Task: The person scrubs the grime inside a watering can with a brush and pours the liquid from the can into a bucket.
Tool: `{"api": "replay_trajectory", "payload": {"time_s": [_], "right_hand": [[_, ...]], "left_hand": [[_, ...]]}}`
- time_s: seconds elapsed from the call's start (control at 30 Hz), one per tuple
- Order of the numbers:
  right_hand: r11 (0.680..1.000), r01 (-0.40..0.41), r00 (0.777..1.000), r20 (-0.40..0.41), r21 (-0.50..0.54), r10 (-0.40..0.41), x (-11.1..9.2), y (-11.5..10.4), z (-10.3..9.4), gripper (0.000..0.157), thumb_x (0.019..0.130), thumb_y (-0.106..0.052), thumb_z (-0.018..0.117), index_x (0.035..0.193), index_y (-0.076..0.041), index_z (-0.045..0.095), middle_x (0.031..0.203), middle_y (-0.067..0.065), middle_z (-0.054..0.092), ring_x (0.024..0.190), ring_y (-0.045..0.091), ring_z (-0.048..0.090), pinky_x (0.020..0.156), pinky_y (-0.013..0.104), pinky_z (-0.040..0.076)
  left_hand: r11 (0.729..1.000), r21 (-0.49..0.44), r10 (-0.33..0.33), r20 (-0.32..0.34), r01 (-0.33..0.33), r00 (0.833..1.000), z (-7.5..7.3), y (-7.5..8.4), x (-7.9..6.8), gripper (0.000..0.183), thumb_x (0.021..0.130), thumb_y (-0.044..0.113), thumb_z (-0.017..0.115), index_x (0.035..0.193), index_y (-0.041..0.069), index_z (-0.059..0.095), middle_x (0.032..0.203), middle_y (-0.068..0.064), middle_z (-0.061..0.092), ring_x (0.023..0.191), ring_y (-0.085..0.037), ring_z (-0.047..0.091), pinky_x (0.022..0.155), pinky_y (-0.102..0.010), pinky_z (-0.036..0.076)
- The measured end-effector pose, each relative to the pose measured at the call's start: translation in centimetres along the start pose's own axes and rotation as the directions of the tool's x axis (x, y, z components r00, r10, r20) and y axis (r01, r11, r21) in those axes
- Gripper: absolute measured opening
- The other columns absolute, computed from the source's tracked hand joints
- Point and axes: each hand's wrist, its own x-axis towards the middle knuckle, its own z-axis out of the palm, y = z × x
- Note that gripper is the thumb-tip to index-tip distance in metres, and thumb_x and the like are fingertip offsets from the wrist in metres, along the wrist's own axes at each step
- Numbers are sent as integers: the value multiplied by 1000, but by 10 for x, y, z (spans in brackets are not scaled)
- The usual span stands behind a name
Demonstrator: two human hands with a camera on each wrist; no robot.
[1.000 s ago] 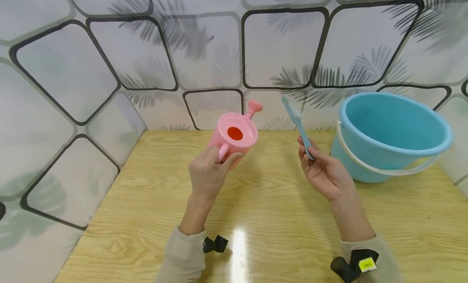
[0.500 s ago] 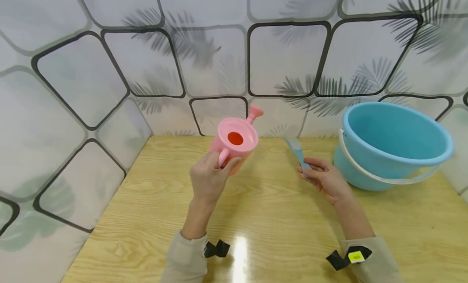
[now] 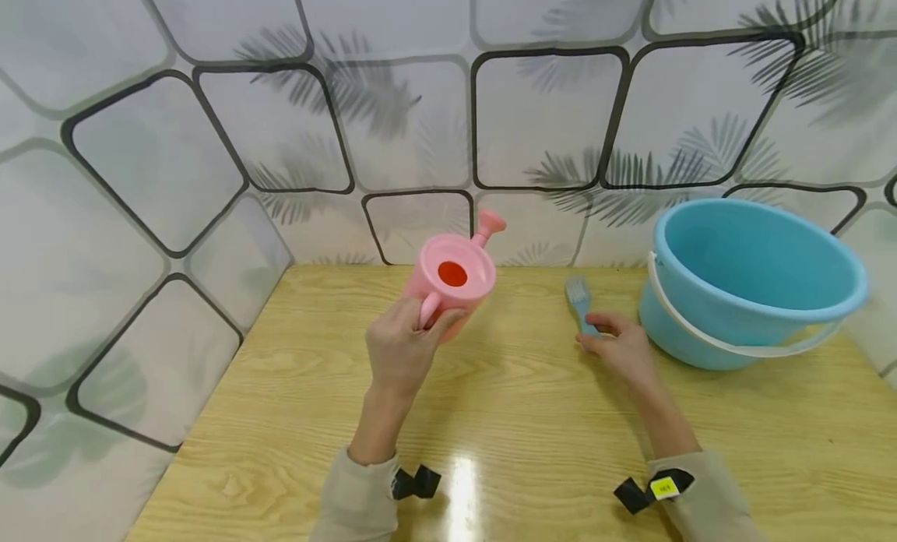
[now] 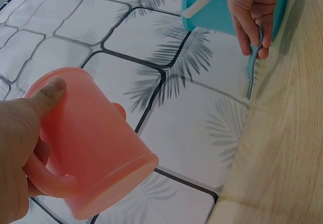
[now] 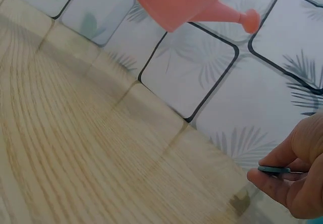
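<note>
My left hand (image 3: 402, 341) grips the handle of a pink toy watering can (image 3: 457, 268), holding it above the table. Its round top opening shows orange inside, and the sprinkler spout points away to the right. In the left wrist view the thumb (image 4: 53, 90) lies along the can's side. To the right, my right hand (image 3: 620, 343) pinches the handle end of a small blue fork-like tool (image 3: 578, 293) between thumb and fingers. Its striped, fork-shaped head points toward the wall. The left wrist view shows this tool edge-on, thin, tilted downward.
A large blue bucket (image 3: 736, 289) with a white handle (image 3: 729, 343) stands at the right, close beside my right hand. Behind the wooden table (image 3: 315, 417) rises a white wall covering (image 3: 546, 121) with dark outlines and leaf prints; it also runs along the left side.
My right hand has lowered the blue fork-like tool from a raised, upright pose toward the tabletop and turned it. My left hand keeps the watering can nearly in place.
</note>
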Motion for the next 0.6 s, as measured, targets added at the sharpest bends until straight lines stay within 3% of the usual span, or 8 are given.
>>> {"api": "replay_trajectory", "payload": {"time_s": [0.13, 0.33, 0.6], "right_hand": [[993, 6, 999, -32, -121, -10, 2, 6, 4, 48, 91, -6, 67, 134, 9, 53, 131, 30, 54, 82, 0, 62, 70, 14, 51], [973, 47, 995, -78, -227, -66, 2, 11, 7, 44, 85, -2, 66, 127, 10, 59, 119, 29, 62, 100, 22, 58, 70, 13, 44], [915, 119, 985, -71, -387, -158, 5, 14, 7, 43, 84, -3, 64, 125, 9, 60, 118, 30, 63, 104, 35, 60, 80, 34, 48]], "left_hand": [[1000, 1, -3, 14, 3, 1000, -1, 2, -3, 57, 86, 48, 68, 61, 8, 36, 53, -2, 32, 46, -11, 27, 42, -24, 24], [1000, 1, 5, 21, -5, 1000, -3, 3, -3, 56, 83, 45, 72, 62, 8, 35, 53, -2, 32, 46, -12, 26, 43, -24, 23], [1000, -13, -6, 37, 7, 999, -1, 3, 0, 56, 83, 47, 70, 63, 8, 35, 54, -3, 32, 47, -13, 27, 44, -25, 23]]}}
